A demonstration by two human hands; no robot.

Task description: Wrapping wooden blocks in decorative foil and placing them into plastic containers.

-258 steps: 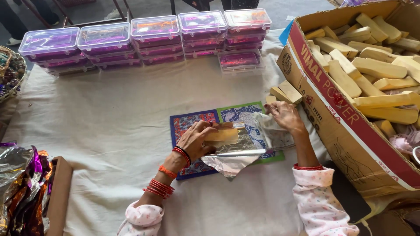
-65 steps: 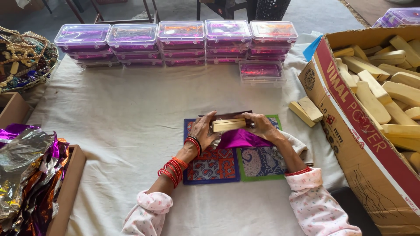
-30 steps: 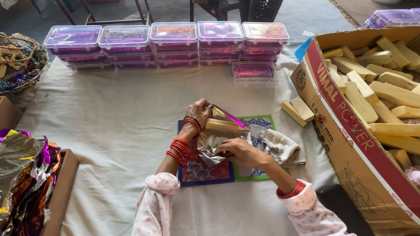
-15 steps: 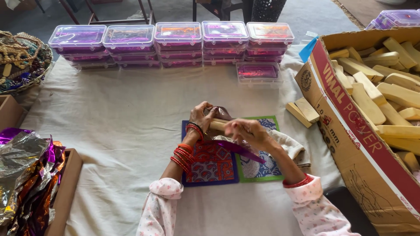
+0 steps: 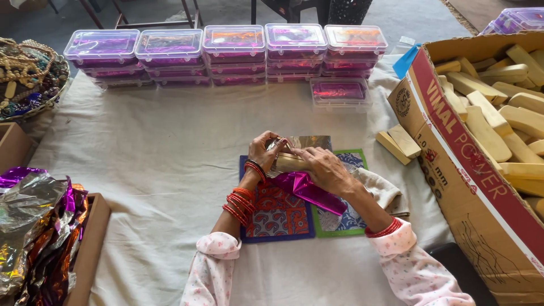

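Both my hands were together on the block (image 5: 288, 162), right over the far edge of the mats (image 5: 277, 212) in the middle of the cloth (image 5: 170, 147). My left hand (image 5: 264, 152) pinched its left end, fingers curled tight around it; my right hand (image 5: 321, 169) lay across the top, pressing the foil (image 5: 309, 190) down against it. The foil showed silver behind the block and magenta where it trailed toward me over the mats. A folded rag (image 5: 381, 190) sat just beside my right wrist. Two loose blocks (image 5: 401, 143) lay near the carton (image 5: 453, 147), which was heaped with more of the same pale blocks. Stacked clear boxes (image 5: 226, 51) lined the far edge, with one box (image 5: 339, 90) apart in front. Crumpled foil sheets (image 5: 34, 226) were piled in a tray at my left, and beads (image 5: 25, 71) filled a basket at the far left corner.
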